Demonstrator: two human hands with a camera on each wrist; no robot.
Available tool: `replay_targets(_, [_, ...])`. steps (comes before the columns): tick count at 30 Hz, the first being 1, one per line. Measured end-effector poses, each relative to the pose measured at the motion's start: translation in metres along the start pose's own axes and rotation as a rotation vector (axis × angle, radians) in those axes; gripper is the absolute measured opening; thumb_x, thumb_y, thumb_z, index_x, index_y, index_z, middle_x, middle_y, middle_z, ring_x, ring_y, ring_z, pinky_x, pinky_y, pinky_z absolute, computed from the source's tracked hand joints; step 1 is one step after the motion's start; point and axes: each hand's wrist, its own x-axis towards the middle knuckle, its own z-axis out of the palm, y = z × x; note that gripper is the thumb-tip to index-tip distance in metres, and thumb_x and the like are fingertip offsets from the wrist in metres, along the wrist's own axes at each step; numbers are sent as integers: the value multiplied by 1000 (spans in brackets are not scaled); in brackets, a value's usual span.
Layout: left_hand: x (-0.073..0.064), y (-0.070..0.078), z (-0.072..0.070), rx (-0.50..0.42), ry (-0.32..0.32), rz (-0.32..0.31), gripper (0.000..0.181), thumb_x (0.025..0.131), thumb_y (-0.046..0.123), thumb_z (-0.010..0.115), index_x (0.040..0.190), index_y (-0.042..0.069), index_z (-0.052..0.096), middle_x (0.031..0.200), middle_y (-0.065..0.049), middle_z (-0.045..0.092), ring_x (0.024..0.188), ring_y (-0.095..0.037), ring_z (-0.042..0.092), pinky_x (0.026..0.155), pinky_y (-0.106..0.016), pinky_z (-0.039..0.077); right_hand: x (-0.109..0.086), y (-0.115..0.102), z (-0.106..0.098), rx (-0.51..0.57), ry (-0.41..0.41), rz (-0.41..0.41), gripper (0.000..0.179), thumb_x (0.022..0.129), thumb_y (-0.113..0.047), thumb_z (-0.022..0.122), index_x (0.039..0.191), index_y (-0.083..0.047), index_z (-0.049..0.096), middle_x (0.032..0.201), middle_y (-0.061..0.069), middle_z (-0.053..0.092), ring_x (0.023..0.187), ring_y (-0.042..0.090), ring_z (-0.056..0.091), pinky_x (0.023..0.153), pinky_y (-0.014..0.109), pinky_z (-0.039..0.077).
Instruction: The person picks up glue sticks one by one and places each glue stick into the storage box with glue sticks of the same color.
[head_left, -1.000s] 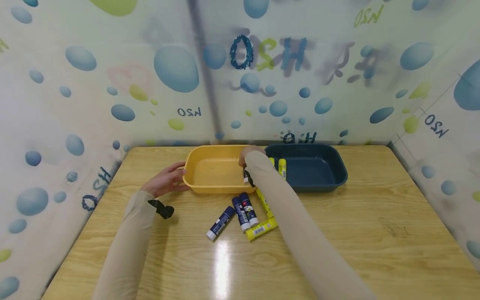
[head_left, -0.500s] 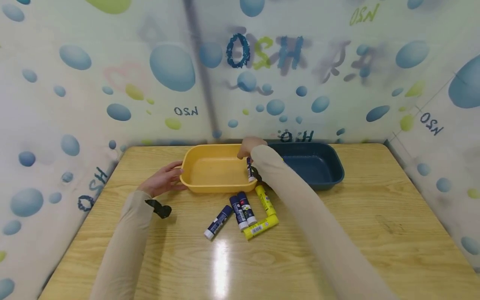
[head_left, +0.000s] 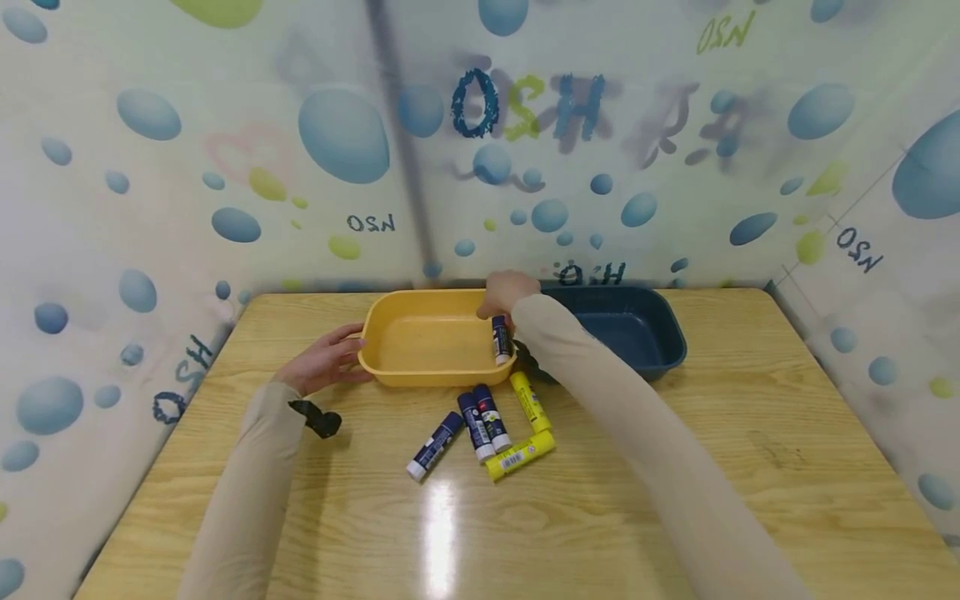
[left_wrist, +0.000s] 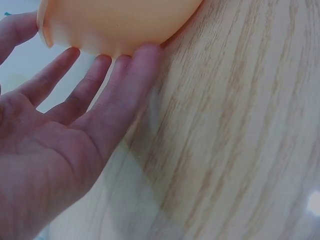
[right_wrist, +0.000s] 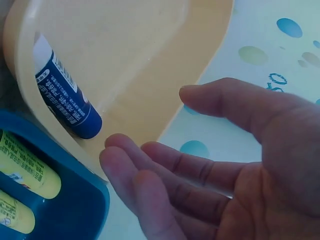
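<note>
A navy glue stick with a white end (head_left: pixel 501 340) lies against the right end of the yellow tray (head_left: pixel 420 346). My right hand (head_left: pixel 512 294) hovers over the back right corner of that tray. In the right wrist view its thumb and fingers are spread apart, with the glue stick (right_wrist: pixel 70 97) free of them. My left hand (head_left: pixel 326 364) touches the tray's left end with nearly straight fingertips, plain in the left wrist view along the yellow tray wall (left_wrist: pixel 115 25). Two yellow glue sticks (right_wrist: pixel 30 167) lie in the navy tray (head_left: pixel 633 329), largely hidden behind my right arm in the head view.
In front of the trays, three navy glue sticks (head_left: pixel 435 447) lie on the wooden table (head_left: pixel 360 517). Beside them are two yellow glue sticks (head_left: pixel 521 455), roughly end to end at an angle. A patterned wall (head_left: pixel 300 250) stands right behind the trays.
My right hand has come off the navy glue stick, leaving it in the yellow tray, and has shifted slightly back and right. The left hand stays at the tray's end.
</note>
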Motion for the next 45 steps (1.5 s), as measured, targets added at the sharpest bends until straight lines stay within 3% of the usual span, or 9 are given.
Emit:
replay_targets(5, [-1,-1,1,0,-3,2,64,104,19,45,155,8,8,148,-22,25,107,-19,58,95,-52,46,-6,2,-3,-1,-4,-21,35,92,-35,64,112,-7,63,87,6,62,63,15,57,66,28,46])
replay_targets(10, [0,-1,0,0,7,4,64,104,20,45,155,9,9,149,-21,25,106,-18,58,94,-51,47,-13,3,-6,-10,3,-49,31,90,-35,65,105,-7,63,79,4,61,61,16,55,64,29,42])
replay_targets(20, [0,-1,0,-7,3,5,62,105,19,43,155,8,7,150,-23,22,106,-17,59,94,-51,47,-36,7,0,-87,49,-118,39,89,-38,68,111,-6,63,92,6,58,85,23,54,72,34,43])
replay_targets(28, [-2,1,2,4,-7,15,62,105,19,41,155,9,7,151,-25,21,109,-18,58,96,-52,45,-55,11,13,-46,4,-157,30,88,-32,68,102,-6,63,77,5,55,75,22,56,65,32,39])
replay_targets(36, [-1,-2,1,3,-7,14,63,105,21,43,155,9,7,151,-24,21,110,-20,57,96,-51,45,-70,14,26,-80,-4,-200,37,87,-35,70,109,-6,65,82,5,58,78,24,55,71,36,44])
replay_targets(45, [1,-3,0,-21,-6,12,65,104,23,45,155,9,7,152,-21,20,107,-17,59,94,-49,47,-84,27,40,-71,-23,-217,30,87,-37,71,93,-7,67,70,3,55,70,20,54,60,30,41])
